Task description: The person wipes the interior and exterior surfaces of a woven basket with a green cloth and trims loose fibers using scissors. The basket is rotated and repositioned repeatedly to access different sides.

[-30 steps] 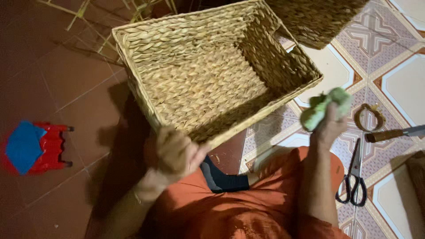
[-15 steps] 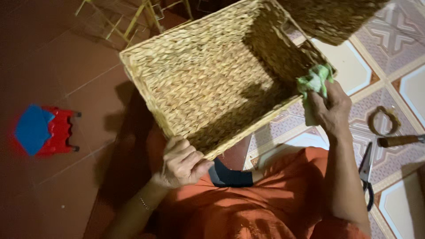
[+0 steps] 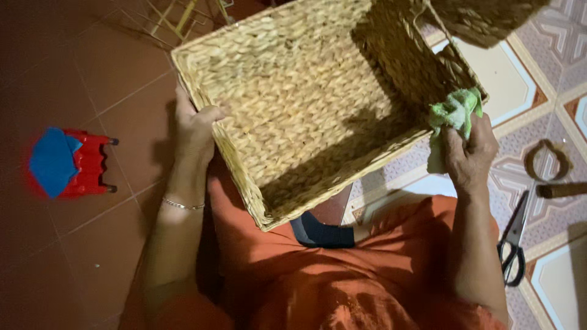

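A large woven basket (image 3: 318,104) rested tilted on the person's lap, its open side facing the camera and its near corner down against the orange garment (image 3: 342,281). The left hand (image 3: 195,125) was closed over the basket's left rim, thumb inside and fingers behind, steadying it. The right hand (image 3: 468,153) gripped a bunched green cloth (image 3: 455,113) pressed against the right-hand wall at the rim corner. The step in hand appeared to be wiping the basket, with the cloth at the rim and not on the bottom. A next pass would likely call for firm support from the left hand while the cloth was drawn along the weave. On the patterned floor tiles (image 3: 520,67) to the right lay scissors (image 3: 513,244), well apart from the basket. A small red stool (image 3: 85,165) with a blue top stood on the floor to the left.
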